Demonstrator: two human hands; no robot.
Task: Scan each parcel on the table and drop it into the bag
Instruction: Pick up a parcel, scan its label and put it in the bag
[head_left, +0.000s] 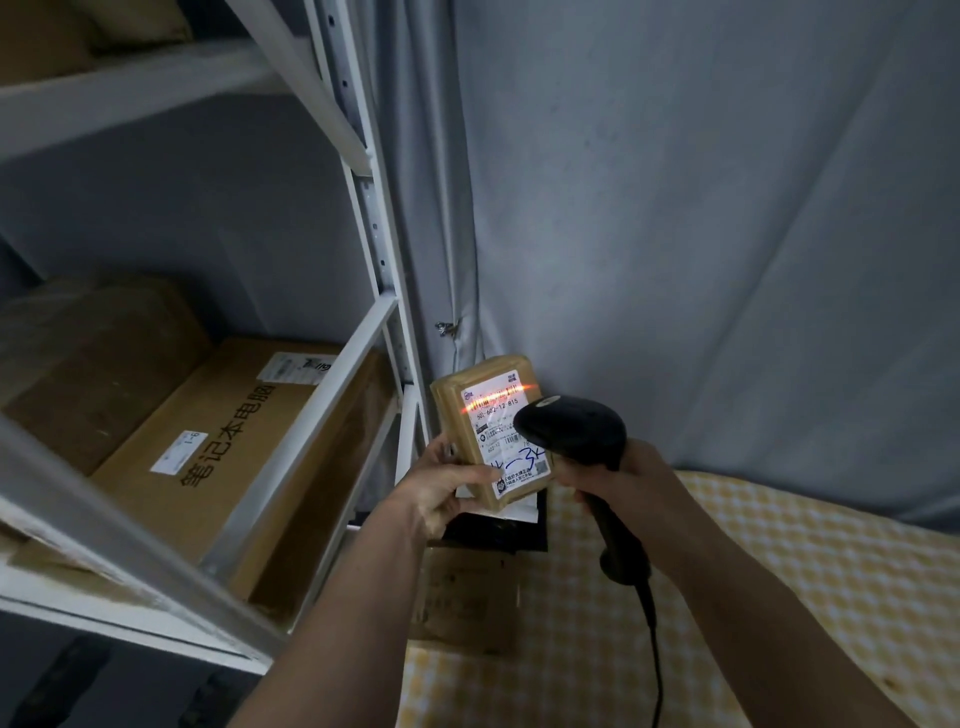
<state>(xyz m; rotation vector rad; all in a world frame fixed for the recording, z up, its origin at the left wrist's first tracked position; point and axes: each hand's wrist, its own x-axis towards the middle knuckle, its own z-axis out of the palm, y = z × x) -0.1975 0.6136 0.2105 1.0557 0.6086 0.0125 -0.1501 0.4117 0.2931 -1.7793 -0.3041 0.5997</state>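
Note:
My left hand (441, 491) grips a small brown taped parcel (480, 400) by its lower end and holds it upright above the table's far left corner. Its white shipping label faces me. An orange scan line crosses the barcode near the label's top. My right hand (623, 480) grips the handle of a black barcode scanner (576, 426), whose head points at the label from the right, very close to it. The scanner's cable hangs down toward me. No bag is in view.
The table (779, 597) carries a yellow checked cloth. On its left part lie a black flat parcel (498, 532) and a brown cardboard parcel (462, 597). A white metal shelf rack (374, 249) with large cardboard boxes (218, 441) stands at left. A grey curtain hangs behind.

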